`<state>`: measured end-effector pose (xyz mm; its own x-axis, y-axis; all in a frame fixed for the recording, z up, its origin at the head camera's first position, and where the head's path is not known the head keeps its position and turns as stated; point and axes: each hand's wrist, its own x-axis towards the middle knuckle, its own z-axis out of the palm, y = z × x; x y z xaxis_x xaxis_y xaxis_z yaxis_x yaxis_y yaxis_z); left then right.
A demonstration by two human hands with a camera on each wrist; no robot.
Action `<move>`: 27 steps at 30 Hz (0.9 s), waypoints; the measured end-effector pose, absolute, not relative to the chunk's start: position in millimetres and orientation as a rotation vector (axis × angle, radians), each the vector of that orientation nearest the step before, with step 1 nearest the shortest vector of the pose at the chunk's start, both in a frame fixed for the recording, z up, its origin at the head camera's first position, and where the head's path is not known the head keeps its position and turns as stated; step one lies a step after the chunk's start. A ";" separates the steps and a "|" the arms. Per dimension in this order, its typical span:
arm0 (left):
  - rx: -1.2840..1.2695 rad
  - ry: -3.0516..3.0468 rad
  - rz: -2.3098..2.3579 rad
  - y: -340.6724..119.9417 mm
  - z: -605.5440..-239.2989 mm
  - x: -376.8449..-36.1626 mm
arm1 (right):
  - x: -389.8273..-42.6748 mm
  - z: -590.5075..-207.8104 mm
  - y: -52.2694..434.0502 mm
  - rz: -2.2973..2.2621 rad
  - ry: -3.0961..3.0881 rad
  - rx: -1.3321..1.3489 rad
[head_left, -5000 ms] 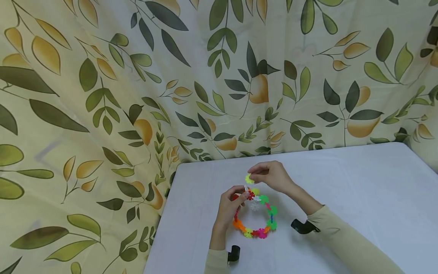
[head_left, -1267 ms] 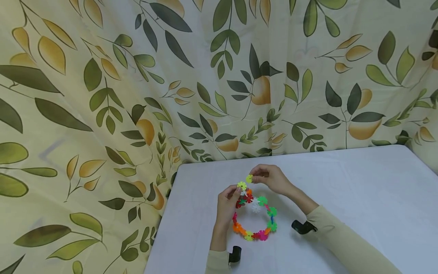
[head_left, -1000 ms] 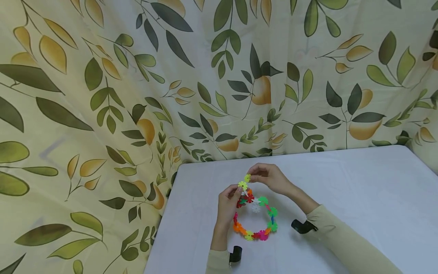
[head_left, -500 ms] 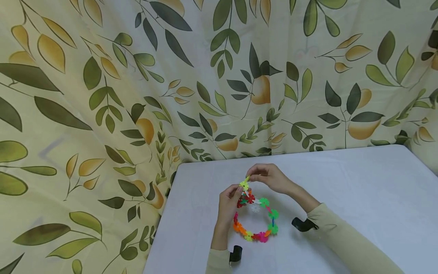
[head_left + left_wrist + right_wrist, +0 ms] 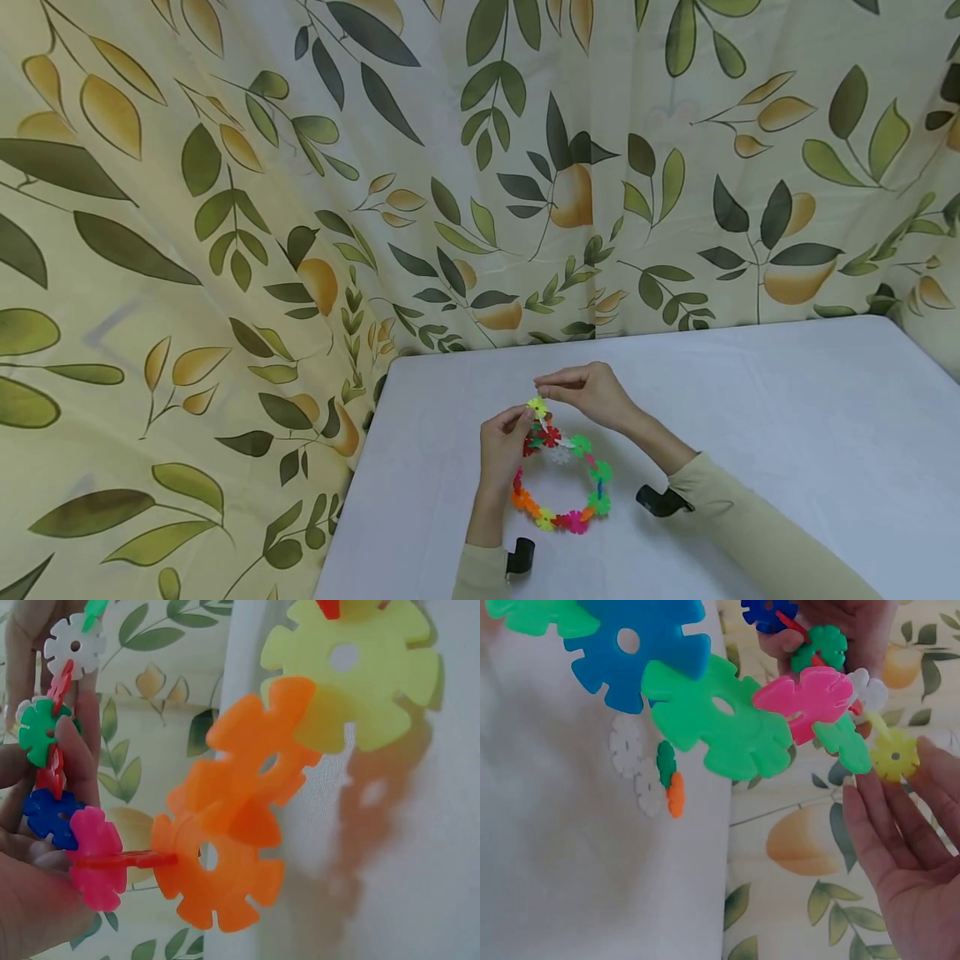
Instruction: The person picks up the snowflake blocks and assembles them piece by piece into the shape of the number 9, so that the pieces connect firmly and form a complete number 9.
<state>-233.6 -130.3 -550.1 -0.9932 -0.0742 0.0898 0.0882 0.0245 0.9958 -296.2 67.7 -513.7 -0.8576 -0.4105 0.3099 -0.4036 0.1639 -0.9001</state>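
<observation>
One yellow disc (image 5: 536,407) at top of ring (image 5: 561,475), far end from wrists, pinched edge-on by left hand (image 5: 504,442) | right hand (image 5: 592,392) just above, nearer, fingertips touching, not clearly gripping | notched flat hard plastic, slotted crosswise | ring partly resting on white table (image 5: 750,400) | leaf-print curtain (image 5: 300,167) behind

Curtain (image 5: 480,208) behind; table (image 5: 787,417) rt free

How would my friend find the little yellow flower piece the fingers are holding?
Look at the white table in front of the leafy curtain, then at the ring of colourful flower pieces between the two hands. At the ring's far end, the right hand pinches the yellow piece; it sits highest, above a red one.
</observation>
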 end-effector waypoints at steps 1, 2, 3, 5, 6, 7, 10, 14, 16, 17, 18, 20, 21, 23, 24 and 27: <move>0.008 -2.159 -2.113 -129.1 -549.8 -233.6 | -295.4 -513.2 67.0 -1.850 2.393 -0.821; 0.025 -2.153 -2.109 -128.0 -549.2 -233.3 | -294.5 -512.5 66.3 -1.850 2.395 -0.804; 0.041 -2.146 -2.107 -127.1 -549.1 -233.2 | -293.7 -511.9 65.6 -1.849 2.398 -0.795; 0.064 -2.135 -2.096 -126.0 -548.9 -233.1 | -292.1 -510.2 64.4 -1.842 2.402 -0.778; 0.070 -2.131 -2.092 -125.7 -549.0 -233.2 | -291.4 -509.0 63.7 -1.838 2.405 -0.775; 0.077 -2.128 -2.088 -125.5 -548.9 -233.3 | -291.1 -508.6 63.3 -1.832 2.412 -0.772; 0.078 -2.122 -2.078 -125.6 -548.8 -233.9 | -290.8 -507.8 63.1 -1.808 2.430 -0.764; 0.051 -2.142 -2.070 -126.8 -548.5 -235.0 | -292.2 -507.1 64.3 -1.829 2.398 -0.753; 0.027 -2.154 -2.068 -128.3 -549.0 -235.6 | -293.4 -506.7 65.0 -1.845 2.381 -0.744; 0.016 -2.160 -2.069 -129.2 -549.4 -236.0 | -294.5 -507.7 65.3 -1.855 2.373 -0.740; 0.005 -2.165 -2.071 -130.2 -549.8 -236.3 | -295.7 -508.8 65.6 -1.857 2.375 -0.733; -0.008 -2.167 -2.086 -132.4 -550.2 -236.3 | -297.9 -511.8 66.4 -1.848 2.387 -0.720; -0.016 -2.170 -2.092 -133.5 -550.0 -236.2 | -299.5 -514.4 66.6 -1.830 2.409 -0.718; -0.021 -2.184 -2.096 -135.8 -549.5 -235.7 | -303.1 -520.7 67.0 -1.767 2.464 -0.718; -0.024 -2.194 -2.094 -137.0 -549.2 -235.5 | -304.6 -523.8 67.0 -1.718 2.498 -0.720; -0.031 -2.235 -2.076 -140.5 -548.7 -234.9 | -310.2 -534.8 66.3 -1.543 2.586 -0.769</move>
